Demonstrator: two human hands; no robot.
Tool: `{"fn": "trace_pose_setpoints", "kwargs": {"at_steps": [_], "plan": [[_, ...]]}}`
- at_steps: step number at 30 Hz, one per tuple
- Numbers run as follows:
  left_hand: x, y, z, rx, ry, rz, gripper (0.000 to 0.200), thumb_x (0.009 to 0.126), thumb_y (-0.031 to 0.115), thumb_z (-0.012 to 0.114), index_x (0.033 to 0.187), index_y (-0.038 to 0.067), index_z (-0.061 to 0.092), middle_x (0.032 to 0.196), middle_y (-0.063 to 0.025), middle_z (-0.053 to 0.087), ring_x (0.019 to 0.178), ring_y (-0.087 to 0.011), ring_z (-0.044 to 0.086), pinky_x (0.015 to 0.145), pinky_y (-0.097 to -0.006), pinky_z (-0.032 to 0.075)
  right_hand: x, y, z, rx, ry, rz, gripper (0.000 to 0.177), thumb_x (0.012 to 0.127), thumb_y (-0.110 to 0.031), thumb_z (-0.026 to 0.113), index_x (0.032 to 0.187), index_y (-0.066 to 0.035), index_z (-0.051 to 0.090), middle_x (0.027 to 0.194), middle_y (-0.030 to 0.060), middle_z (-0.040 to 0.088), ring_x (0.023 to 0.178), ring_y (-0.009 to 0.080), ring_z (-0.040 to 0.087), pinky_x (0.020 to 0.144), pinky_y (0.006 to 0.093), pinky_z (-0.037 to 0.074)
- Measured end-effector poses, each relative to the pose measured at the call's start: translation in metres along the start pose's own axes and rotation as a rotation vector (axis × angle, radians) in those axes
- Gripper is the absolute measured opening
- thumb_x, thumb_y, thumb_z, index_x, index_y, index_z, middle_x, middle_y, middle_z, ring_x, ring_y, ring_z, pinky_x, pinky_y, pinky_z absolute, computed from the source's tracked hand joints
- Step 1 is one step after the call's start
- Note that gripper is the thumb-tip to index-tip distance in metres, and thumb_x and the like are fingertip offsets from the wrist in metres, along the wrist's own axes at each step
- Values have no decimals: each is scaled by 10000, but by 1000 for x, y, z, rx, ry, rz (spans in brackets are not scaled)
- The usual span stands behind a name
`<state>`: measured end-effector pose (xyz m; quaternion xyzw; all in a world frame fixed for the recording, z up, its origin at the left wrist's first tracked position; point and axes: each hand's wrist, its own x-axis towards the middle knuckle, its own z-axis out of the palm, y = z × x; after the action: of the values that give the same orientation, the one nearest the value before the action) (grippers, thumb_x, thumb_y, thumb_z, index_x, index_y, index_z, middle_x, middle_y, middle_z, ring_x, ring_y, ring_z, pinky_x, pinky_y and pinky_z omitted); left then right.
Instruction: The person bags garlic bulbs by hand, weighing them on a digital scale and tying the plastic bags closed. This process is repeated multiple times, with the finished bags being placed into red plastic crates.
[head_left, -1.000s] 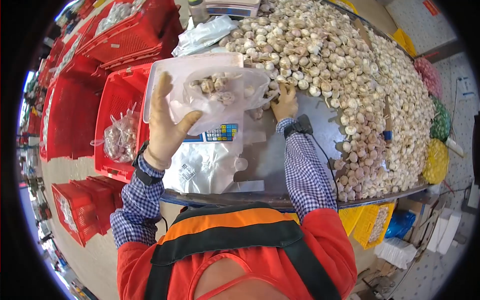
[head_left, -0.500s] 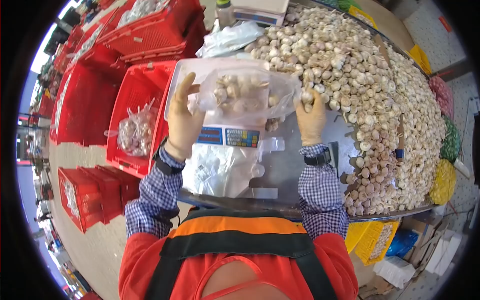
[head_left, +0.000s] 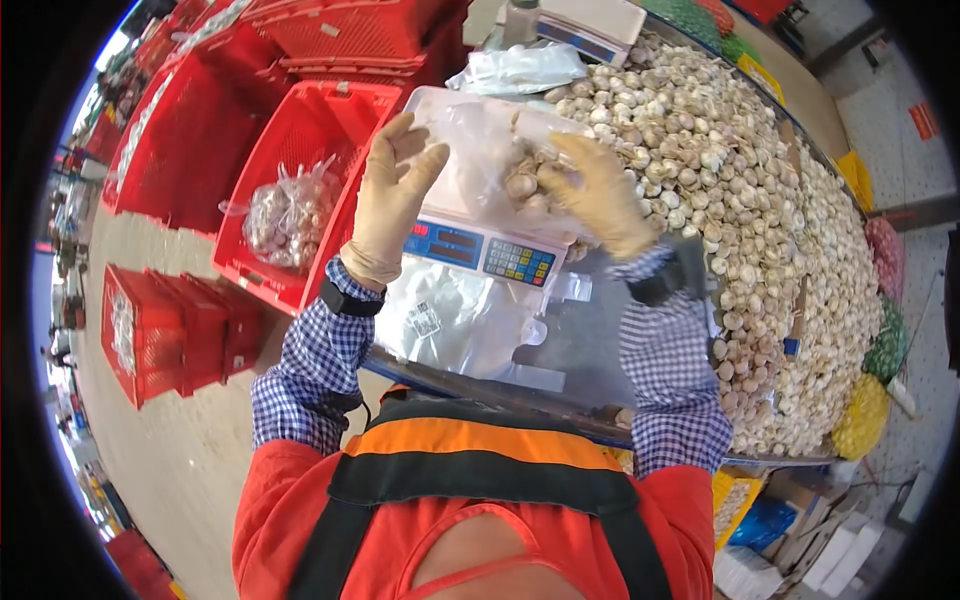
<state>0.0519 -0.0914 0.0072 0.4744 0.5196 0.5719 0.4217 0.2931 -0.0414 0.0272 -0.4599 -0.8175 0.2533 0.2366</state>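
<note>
From where I stand, the left hand (head_left: 390,215) is open at the left side of the scale (head_left: 482,250), its fingers spread and the thumb well out over the edge of the clear bag (head_left: 478,150); I cannot tell whether it touches the film; the right hand (head_left: 608,205) is blurred at the bag's right side, fingers bent over the garlic (head_left: 530,182), and I cannot tell whether they grip any; the bag lies across the scale's pan with that garlic toward its right end; the scale's front is blue, with a dark display and rows of small keys, their marks too small for me to read; below it on the table (head_left: 590,345) lie flat clear bags (head_left: 455,320) bearing a square black-and-white printed code, any lettering too fine to make out; the garlic heap (head_left: 700,150) spreads to the right, past the right hand; to the left, a red crate (head_left: 262,145) holds filled bags (head_left: 290,217); behind the scale are white bags (head_left: 520,70), a bottle (head_left: 520,22) and a second scale (head_left: 592,28); a pale label, unreadable from here, sits on an upper crate (head_left: 375,30)
</note>
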Motion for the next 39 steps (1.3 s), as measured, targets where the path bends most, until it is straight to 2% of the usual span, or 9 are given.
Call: {"fn": "trace_pose_setpoints", "kwargs": {"at_steps": [4,9,12,16,22,26,28,32,39], "plan": [[-10,24,22,-9,91,226,761,801,201,735,1392,6,299,1336,-192,423,1240,-260,416,1038,-365,354,-6,26,-16,-49,86,-33,414,860,-339,654,1186,-90,601,1115,130,620,1057,248,586,917,335,461],[22,25,48,583,91,563,978,728,347,785,1443,0,215,1415,-244,322,1313,-342,350,1072,-369,328,4,16,-19,-219,-67,-75,466,843,-418,639,1178,-97,607,1123,125,627,1030,255,598,923,349,435],[62,-20,34,782,118,478,978,702,352,783,1410,-38,232,1303,-258,456,1235,-347,451,1007,-347,395,8,26,-10,-452,-262,-112,568,805,-518,624,1214,-126,585,1156,119,618,1080,270,570,992,405,358],[88,-50,-17,1070,-428,-47,680,741,377,684,1244,-42,504,1165,-266,584,1082,-336,584,931,-342,451,8,38,-6,-757,-568,-108,749,689,-632,665,1260,-160,552,1174,104,609,1147,257,533,1038,533,257],[68,-38,-36,1206,-491,-24,467,851,319,621,1168,-19,563,1047,-210,648,964,-293,639,853,-341,488,-6,57,-19,-1141,-696,1,641,690,-513,726,1210,-167,583,1112,55,625,1122,217,556,1035,558,274],[70,-34,-47,544,-261,-38,308,954,246,496,1097,-11,589,970,-81,652,923,-213,612,877,-339,465,-20,93,-19,-1324,-332,-99,155,828,-148,609,949,-130,704,1005,52,672,1011,187,620,921,407,430],[55,-4,-52,-568,-381,-318,308,978,251,449,1074,2,602,894,-13,608,875,-170,563,880,-318,432,-31,77,-30,-1188,-273,-102,232,801,-135,567,1027,-143,620,888,35,631,915,208,600,826,388,451],[31,35,-53,-812,-547,-132,294,976,210,446,1034,-24,615,855,-20,620,847,-162,584,847,-324,460,-62,22,-45,-1095,-17,-191,278,795,-101,571,1070,-116,611,860,35,617,889,206,597,759,356,464],[-29,73,-67,-489,-434,96,407,957,157,344,1235,-80,525,776,-61,585,717,-137,544,749,-268,460,-117,-38,-57,-1117,68,-71,282,788,-96,580,1065,-124,626,816,33,596,774,194,623,642,326,491]]}}
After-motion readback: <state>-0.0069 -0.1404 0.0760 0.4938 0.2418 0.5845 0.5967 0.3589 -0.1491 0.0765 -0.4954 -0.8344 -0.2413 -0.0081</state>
